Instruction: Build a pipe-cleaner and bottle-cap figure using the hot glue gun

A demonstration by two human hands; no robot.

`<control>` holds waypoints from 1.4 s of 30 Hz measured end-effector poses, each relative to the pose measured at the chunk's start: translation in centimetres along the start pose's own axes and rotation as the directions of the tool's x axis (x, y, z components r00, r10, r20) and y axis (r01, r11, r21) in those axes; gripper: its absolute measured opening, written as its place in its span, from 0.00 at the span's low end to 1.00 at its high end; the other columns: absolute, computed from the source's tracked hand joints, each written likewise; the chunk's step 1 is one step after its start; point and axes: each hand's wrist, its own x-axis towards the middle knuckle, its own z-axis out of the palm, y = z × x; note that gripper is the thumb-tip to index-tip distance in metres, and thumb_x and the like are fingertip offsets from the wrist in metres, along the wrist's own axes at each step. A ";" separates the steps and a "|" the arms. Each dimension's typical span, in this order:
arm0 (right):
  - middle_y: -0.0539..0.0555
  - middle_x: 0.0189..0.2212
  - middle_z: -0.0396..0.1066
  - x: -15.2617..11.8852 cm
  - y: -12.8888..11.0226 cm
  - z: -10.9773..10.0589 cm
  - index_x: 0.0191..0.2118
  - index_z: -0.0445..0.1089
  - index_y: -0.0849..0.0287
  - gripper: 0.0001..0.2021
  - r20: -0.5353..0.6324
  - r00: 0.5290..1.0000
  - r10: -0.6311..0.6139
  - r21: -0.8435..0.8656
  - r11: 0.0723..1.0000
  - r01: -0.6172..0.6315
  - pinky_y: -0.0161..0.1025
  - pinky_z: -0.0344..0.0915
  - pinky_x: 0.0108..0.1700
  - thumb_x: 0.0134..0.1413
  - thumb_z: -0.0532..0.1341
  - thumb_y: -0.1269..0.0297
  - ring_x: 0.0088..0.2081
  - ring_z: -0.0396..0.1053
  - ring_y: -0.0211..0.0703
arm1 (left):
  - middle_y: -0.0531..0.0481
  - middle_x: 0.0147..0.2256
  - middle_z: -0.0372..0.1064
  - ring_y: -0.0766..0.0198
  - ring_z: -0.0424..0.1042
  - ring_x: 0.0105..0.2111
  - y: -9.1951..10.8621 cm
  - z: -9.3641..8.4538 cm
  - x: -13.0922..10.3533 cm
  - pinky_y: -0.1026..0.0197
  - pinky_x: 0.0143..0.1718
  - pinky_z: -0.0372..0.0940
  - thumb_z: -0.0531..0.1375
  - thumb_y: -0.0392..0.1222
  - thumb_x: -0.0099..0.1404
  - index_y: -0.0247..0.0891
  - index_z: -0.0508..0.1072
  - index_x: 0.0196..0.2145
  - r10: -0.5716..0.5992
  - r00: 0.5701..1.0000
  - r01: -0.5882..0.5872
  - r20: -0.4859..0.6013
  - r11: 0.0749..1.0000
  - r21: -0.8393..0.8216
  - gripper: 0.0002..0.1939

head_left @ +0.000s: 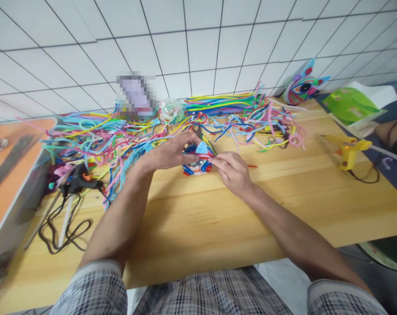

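Left hand: the left hand [174, 152] grips a small craft piece [198, 169] from its left side, thumb and fingers bent around it just above the counter [201, 218].
Right hand: the right hand [233, 173] pinches at the piece's right edge, its fingertips apparently closed on a red strand [209, 155]; a red tip [252, 166] shows beyond the knuckles, though whether it is the same strand cannot be told.
Craft piece: between the two hands at mid-counter — blue and red trim low down, a light-blue triangle [203, 148] on top.
Step in hand: judging by the grip, trim is being fitted along the base of the triangle.
Next move: calls for a steady left hold and fine fingertip guidance from the right.
Fuzzy stems: a tangled heap [96, 135] lies left of the hands, a straighter bundle [221, 105] along the tiled wall [201, 48], a clear ball [171, 110] between.
Glue guns: a black one [82, 180] at left beside its looped cord; a yellow one [347, 153] at right, an orange light showing.
Far right: a decorated head with pointed ears [303, 89] stands near a green packet [351, 106] — another person's arm [390, 132] enters at the edge.
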 end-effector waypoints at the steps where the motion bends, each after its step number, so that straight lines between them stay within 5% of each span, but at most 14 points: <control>1: 0.55 0.46 0.80 -0.1 0.1 0.0 0.61 0.78 0.49 0.22 -0.003 1.000 -0.002 0.009 1.000 0.002 0.45 0.74 0.51 0.72 0.56 0.76 0.48 0.76 0.44 | 0.49 0.46 0.75 0.57 0.73 0.45 0.1 0.0 0.0 0.54 0.51 0.70 0.68 0.54 0.66 0.44 0.76 0.47 0.002 1.000 -0.002 0.004 1.000 0.011 0.17; 18: 0.58 0.50 0.80 -0.1 0.3 -0.2 0.63 0.75 0.50 0.22 0.018 1.000 -0.006 -0.056 0.998 0.007 0.48 0.76 0.52 0.69 0.59 0.75 0.51 0.78 0.48 | 0.48 0.46 0.74 0.57 0.72 0.45 0.2 -0.1 0.0 0.55 0.50 0.69 0.68 0.51 0.66 0.42 0.76 0.47 -0.023 0.999 0.023 0.027 1.000 0.005 0.16; 27: 0.64 0.56 0.76 0.6 -1.9 -0.6 0.72 0.64 0.55 0.27 0.054 0.998 -0.033 -0.130 0.991 0.039 0.53 0.74 0.57 0.71 0.62 0.65 0.57 0.75 0.55 | 0.46 0.44 0.73 0.52 0.70 0.46 0.0 1.2 0.7 0.50 0.53 0.66 0.67 0.49 0.67 0.42 0.77 0.44 0.084 0.995 -0.077 -0.060 0.991 0.113 0.12; 35: 0.68 0.57 0.76 1.0 -3.4 -0.1 0.73 0.61 0.62 0.28 0.090 0.996 0.012 -0.218 0.976 0.008 0.56 0.73 0.60 0.72 0.61 0.64 0.58 0.74 0.58 | 0.45 0.44 0.72 0.54 0.69 0.45 0.5 2.1 0.9 0.53 0.52 0.65 0.65 0.44 0.66 0.38 0.76 0.44 0.057 0.993 -0.041 -0.100 0.987 0.158 0.10; 42: 0.69 0.59 0.74 1.0 -3.9 0.2 0.79 0.48 0.60 0.36 0.045 0.999 0.021 -0.225 0.974 -0.011 0.56 0.75 0.60 0.73 0.60 0.64 0.60 0.74 0.59 | 0.43 0.44 0.74 0.53 0.70 0.46 0.7 2.8 1.3 0.53 0.51 0.65 0.66 0.48 0.66 0.37 0.78 0.43 0.016 0.988 0.011 -0.151 0.985 0.174 0.13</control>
